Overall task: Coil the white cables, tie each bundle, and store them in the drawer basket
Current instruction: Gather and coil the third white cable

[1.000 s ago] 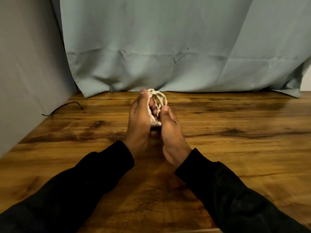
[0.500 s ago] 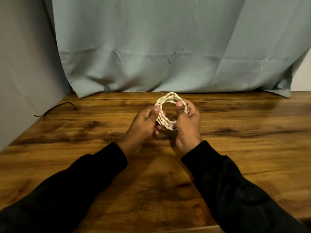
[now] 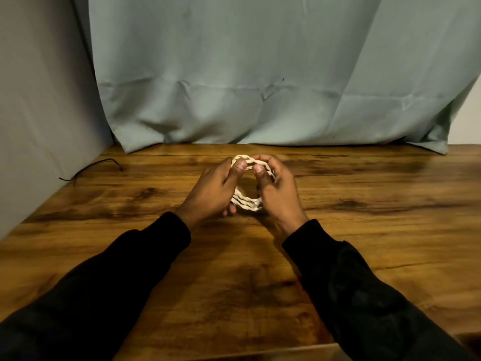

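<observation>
— White cable coil (image 3: 247, 203), where is it?
— Held above the wooden table (image 3: 364, 230), between both hands, standing as a ring.
— How do the fingers lie?
— Left hand (image 3: 213, 190) curls round the coil's left side, thumb pressed on the top strands. Right hand (image 3: 277, 190) grips the right side the same way, thumb on top.
— Anything else?
— A thin dark wire (image 3: 88, 169) lies by the grey wall (image 3: 39, 113); a pale curtain (image 3: 234, 74) hangs behind.
</observation>
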